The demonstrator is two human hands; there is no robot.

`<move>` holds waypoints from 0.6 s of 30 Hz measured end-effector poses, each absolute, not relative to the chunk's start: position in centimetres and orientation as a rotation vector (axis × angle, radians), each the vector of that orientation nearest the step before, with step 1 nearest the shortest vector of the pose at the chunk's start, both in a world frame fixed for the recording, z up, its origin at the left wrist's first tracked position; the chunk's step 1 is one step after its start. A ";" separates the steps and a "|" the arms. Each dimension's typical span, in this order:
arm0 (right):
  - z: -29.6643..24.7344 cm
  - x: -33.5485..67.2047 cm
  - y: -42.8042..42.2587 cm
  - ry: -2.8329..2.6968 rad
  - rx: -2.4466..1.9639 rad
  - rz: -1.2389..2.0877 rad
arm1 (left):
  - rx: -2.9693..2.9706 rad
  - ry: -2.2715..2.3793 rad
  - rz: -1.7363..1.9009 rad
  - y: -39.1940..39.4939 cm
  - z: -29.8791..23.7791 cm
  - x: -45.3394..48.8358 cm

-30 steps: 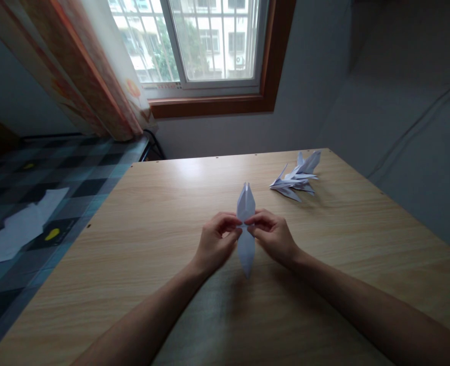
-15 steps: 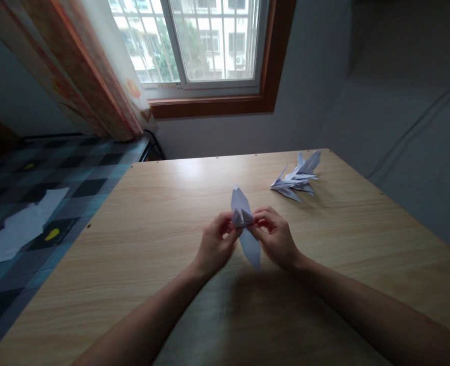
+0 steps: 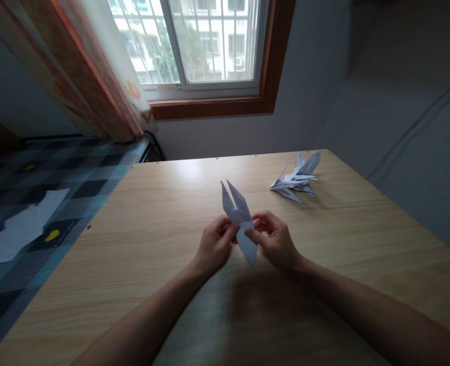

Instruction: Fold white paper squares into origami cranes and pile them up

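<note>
A folded white paper piece [image 3: 247, 245] is held above the table between both hands. Two narrow points stick up from its far end, with a gap between them, and a single broad point faces me. My left hand [image 3: 217, 243] pinches its left edge between thumb and fingers. On the opposite edge, my right hand [image 3: 273, 238] grips it, the thumb lying on the near face. The fingertips behind the paper are partly hidden.
A pile of folded white paper pieces [image 3: 295, 178] lies at the back right of the wooden table [image 3: 152, 203]. To the left, white paper sheets [image 3: 22, 229] rest on a checked cloth [image 3: 83, 188]. A window [image 3: 213, 46] and curtain [image 3: 91, 66] are beyond.
The paper's two narrow points now stand apart at the far end, and its near flap lies flatter toward me. Both thumbs have shifted slightly on it. The pile has not moved.
</note>
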State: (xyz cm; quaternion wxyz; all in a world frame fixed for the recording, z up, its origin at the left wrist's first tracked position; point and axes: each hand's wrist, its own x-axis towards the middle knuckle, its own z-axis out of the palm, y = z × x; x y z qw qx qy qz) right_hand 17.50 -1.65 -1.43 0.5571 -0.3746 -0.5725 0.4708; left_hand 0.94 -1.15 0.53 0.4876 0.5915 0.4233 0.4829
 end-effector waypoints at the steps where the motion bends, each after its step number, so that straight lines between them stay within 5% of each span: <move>1: -1.4 17.5 -1.6 -1.353 -0.887 1.153 | 1.394 1.019 1.177 -1.1 0.6 1.0; 18: -0.8 17.6 -1.4 -1.291 -0.851 1.268 | 1.312 0.939 1.143 -0.5 -0.5 0.7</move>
